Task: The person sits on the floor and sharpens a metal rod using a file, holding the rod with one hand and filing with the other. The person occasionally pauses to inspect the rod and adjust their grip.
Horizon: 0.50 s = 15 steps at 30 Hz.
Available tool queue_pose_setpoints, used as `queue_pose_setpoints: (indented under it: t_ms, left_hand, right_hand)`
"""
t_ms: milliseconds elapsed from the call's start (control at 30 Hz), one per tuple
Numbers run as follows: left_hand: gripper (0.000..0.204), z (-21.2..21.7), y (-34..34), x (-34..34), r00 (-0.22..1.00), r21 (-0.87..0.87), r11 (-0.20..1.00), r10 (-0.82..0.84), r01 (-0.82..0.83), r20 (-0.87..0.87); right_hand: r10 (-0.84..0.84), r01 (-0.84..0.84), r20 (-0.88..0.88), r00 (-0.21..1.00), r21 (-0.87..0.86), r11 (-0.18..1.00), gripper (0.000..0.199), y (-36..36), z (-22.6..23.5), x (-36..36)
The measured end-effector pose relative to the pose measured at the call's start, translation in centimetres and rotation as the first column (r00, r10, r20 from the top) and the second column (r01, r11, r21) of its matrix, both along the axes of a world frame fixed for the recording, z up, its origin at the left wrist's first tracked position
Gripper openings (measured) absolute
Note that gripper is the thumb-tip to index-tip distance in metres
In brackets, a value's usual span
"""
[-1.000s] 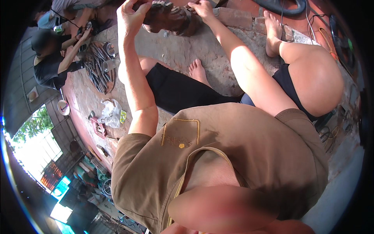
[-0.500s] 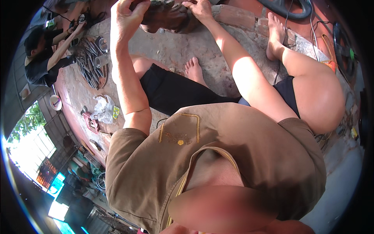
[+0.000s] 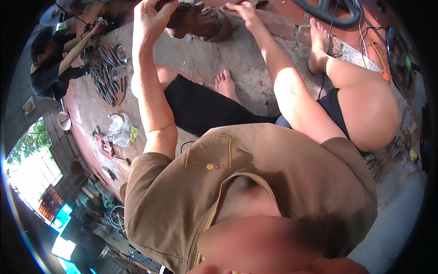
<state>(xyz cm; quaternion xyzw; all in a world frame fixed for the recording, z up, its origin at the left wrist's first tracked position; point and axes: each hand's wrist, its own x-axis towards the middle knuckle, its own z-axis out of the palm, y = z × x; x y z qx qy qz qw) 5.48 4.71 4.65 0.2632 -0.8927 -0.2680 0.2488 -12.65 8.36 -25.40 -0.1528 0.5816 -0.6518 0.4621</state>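
Observation:
At the top edge of the head view lies a brown carved piece, wood-like, with deep folds; its far side is cut off. My left hand is at its left, fingers curled and thumb bent toward them. Something dark shows between thumb and fingers, too hidden to name. To the right of the carved piece, my right hand has its fingers stretched out toward it, with a small gap between and nothing visible in the grasp.
A round tray of long metal tools lies at left, beside clear cups and a plastic bag. A co-worker sits beyond. A black ring-shaped thing, cables and low bricks are at right.
My right hand has shifted right, away from the carved piece, and its fingers have straightened. My left hand stays nearly in place. The carved piece shows slightly lower in view.

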Motion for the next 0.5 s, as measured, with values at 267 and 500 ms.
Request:
queue_pose_setpoints:
  t_ms: [267,500]
  left_hand:
    - [0.024,0.0,0.4,0.0,1.000,-0.058,0.998,-0.030,0.029,-0.004]
    - [0.030,-1.9,-0.7,2.1,0.998,0.031,0.998,-0.051,0.051,-0.027]
  right_hand:
    - [0.094,0.016,-0.649,0.755,0.162,0.987,0.038,-0.7,2.4,3.1]
    - [0.288,-0.172,-0.686,0.668,0.235,0.957,0.051,-2.1,5.3,3.4]
